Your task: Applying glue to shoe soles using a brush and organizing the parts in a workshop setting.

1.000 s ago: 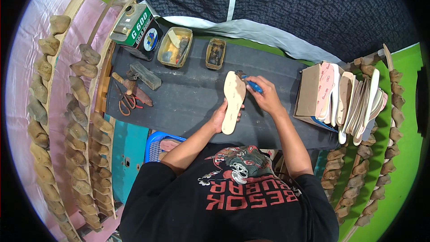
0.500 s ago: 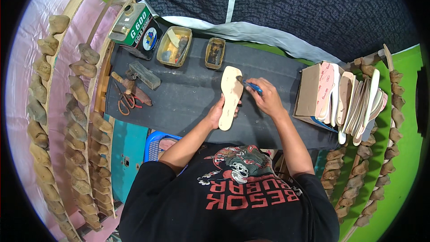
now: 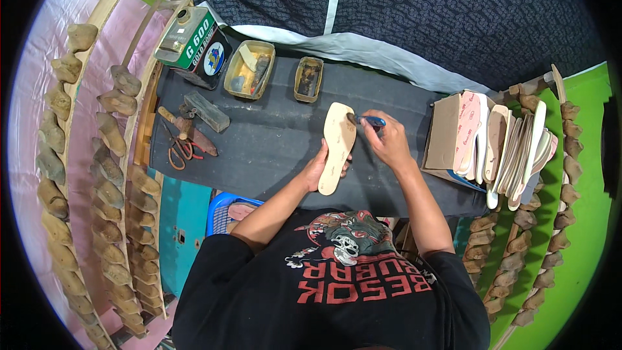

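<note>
My left hand (image 3: 319,165) holds a pale tan shoe insole (image 3: 337,146) from beneath, over the dark worktable (image 3: 272,139). The insole points away from me, toe end up. My right hand (image 3: 387,142) grips a small blue-handled brush (image 3: 368,120). The brush tip touches the insole's upper right edge.
At the table's back stand a green can (image 3: 191,42) and two small glue trays (image 3: 249,70) (image 3: 308,79). Scissors (image 3: 180,150), a block (image 3: 206,111) and hand tools lie at left. A stack of insoles (image 3: 502,149) leans at right. Racks of wooden shoe lasts (image 3: 107,155) line both sides.
The insole has been turned and shifted slightly left, its toe now farther from me. The brush has moved from the insole's right side to its upper right edge.
</note>
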Demonstrator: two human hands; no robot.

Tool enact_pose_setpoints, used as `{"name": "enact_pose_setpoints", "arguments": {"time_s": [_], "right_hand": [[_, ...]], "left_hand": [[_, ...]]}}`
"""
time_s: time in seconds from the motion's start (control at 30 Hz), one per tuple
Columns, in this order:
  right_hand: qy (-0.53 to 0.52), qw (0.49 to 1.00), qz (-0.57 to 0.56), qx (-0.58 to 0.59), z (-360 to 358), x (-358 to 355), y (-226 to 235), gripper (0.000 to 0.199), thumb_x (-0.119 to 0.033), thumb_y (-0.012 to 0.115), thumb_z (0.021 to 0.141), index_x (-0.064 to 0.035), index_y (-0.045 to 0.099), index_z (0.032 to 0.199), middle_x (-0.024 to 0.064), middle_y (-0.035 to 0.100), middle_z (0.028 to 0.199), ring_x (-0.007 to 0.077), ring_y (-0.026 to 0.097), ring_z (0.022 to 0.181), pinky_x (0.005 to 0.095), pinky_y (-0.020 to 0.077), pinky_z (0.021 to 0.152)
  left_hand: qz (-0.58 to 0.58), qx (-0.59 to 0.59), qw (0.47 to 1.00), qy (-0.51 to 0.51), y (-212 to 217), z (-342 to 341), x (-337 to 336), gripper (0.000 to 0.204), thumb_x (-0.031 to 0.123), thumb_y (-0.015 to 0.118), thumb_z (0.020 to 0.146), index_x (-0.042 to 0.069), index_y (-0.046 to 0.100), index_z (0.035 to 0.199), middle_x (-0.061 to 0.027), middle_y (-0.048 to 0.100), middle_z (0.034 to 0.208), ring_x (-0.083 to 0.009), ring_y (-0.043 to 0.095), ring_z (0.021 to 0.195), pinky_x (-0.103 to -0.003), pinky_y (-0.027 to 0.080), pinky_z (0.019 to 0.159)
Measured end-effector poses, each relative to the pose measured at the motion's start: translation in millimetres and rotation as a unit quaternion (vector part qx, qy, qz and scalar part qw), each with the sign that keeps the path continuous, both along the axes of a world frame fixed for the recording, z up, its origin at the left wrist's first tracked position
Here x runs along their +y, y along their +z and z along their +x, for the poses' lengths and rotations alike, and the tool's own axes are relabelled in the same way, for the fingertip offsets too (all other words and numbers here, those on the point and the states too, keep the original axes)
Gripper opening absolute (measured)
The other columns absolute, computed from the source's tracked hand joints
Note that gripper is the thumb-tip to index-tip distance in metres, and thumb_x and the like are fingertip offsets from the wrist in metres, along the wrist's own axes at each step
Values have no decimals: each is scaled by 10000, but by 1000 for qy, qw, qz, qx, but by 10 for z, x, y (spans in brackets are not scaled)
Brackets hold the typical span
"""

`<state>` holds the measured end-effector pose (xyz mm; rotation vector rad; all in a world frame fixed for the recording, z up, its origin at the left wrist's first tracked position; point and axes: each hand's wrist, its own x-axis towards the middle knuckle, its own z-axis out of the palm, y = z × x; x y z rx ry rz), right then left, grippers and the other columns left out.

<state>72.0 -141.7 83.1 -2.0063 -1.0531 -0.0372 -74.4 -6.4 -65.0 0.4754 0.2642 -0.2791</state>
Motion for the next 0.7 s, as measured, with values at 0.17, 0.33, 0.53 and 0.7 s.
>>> {"name": "enact_pose_setpoints", "arguments": {"time_s": [0.17, 0.33, 0.53, 0.7], "right_hand": [[-4, 1000, 4, 13, -63, -24, 25, 131, -90, 707, 912, 10, 663, 985, 168, 715, 891, 343, 702, 776, 391, 553, 706], [-47, 999, 18, 12, 36, -10, 76, 136, -89, 712, 907, 10, 660, 985, 178, 711, 893, 343, 700, 771, 389, 552, 704], [30, 999, -10, -27, -122, -99, 17, 161, -95, 695, 903, 10, 646, 1014, 193, 700, 894, 380, 688, 802, 423, 545, 741], [81, 996, -33, 0, -170, -166, 36, 162, -98, 686, 900, 5, 643, 1017, 196, 689, 896, 384, 675, 793, 437, 536, 739]], "left_hand": [[6, 5, 1000, 0, -16, 10, 13, 848, 788, 323, 937, 70, 549, 1327, -65, 604, 1075, -185, 566, 882, -341, 513, 776], [-7, -14, 1000, -20, 51, 29, -8, 832, 770, 309, 961, 68, 535, 1346, -62, 623, 1066, -163, 607, 878, -333, 543, 768], [-38, -7, 999, 2, 22, 72, 0, 854, 788, 335, 944, 69, 517, 1367, -67, 615, 1081, -172, 603, 895, -349, 545, 768], [-23, -6, 1000, -12, 4, 98, 87, 865, 804, 358, 919, 82, 518, 1367, -63, 603, 1097, -183, 590, 911, -369, 538, 787]]}}
